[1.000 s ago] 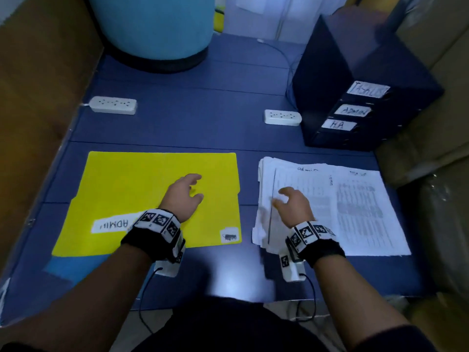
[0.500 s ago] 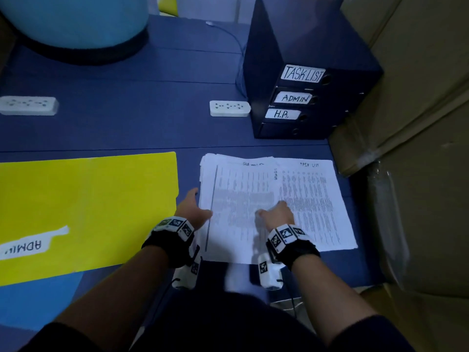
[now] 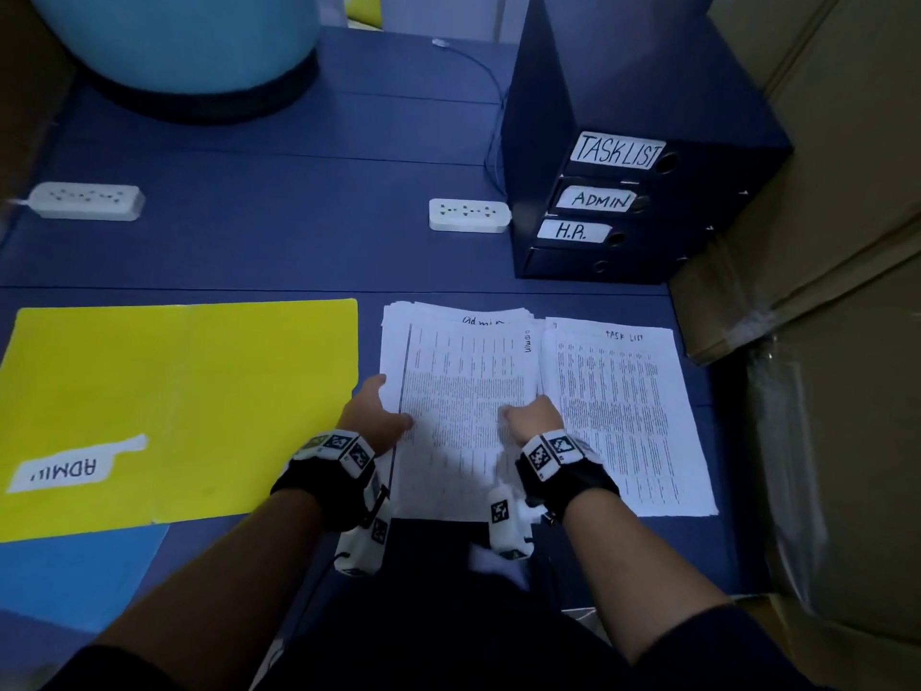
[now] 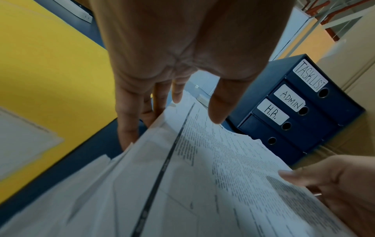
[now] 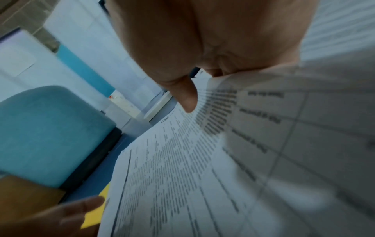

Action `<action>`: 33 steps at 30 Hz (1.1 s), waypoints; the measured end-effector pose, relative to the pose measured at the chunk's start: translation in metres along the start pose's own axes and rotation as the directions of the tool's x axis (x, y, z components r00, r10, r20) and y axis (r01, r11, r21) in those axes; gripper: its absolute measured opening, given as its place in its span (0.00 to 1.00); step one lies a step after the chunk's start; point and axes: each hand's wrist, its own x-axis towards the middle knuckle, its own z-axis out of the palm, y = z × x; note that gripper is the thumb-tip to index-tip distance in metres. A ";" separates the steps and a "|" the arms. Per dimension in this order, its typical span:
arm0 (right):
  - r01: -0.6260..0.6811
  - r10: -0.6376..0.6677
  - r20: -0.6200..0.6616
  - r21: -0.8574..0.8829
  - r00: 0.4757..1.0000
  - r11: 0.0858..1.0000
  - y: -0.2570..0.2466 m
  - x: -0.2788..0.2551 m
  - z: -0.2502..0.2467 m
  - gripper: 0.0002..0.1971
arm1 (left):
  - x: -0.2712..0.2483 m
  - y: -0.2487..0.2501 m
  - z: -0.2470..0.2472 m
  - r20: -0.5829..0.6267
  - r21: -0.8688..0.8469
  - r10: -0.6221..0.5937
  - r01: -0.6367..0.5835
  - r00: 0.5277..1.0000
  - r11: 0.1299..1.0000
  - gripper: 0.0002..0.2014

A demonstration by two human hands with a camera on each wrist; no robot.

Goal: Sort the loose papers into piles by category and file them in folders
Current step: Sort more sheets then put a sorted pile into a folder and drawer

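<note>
A stack of white printed papers headed "Admin" (image 3: 463, 391) lies on the blue table, to the right of a yellow folder labelled ADMIN (image 3: 174, 401). My left hand (image 3: 386, 401) grips the stack's left edge, fingers under it and thumb above, as the left wrist view shows on the stack (image 4: 202, 176). My right hand (image 3: 523, 411) grips the stack's right edge, with its thumb (image 5: 188, 99) on top and its fingers hidden under the sheets. A second pile headed "TASK LIST" (image 3: 623, 416) lies against the right side of the Admin stack.
A dark blue file box (image 3: 623, 192) with drawers labelled TASKLIST, ADMIN and H.R. stands at the back right. Two white power strips (image 3: 87, 202) (image 3: 468, 215) lie behind. A blue folder (image 3: 75, 576) shows under the yellow one. Cardboard boxes (image 3: 822, 341) line the right side.
My left hand left the yellow folder and moved right to the Admin stack's left edge. My right hand shifted to that stack's right edge. The head view turned right.
</note>
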 end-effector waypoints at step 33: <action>0.698 -0.788 -0.091 0.533 0.609 0.478 -0.125 -0.149 0.082 0.21 | -0.075 -0.083 -0.224 -0.605 -0.341 0.310 -0.590 0.734 0.732 0.15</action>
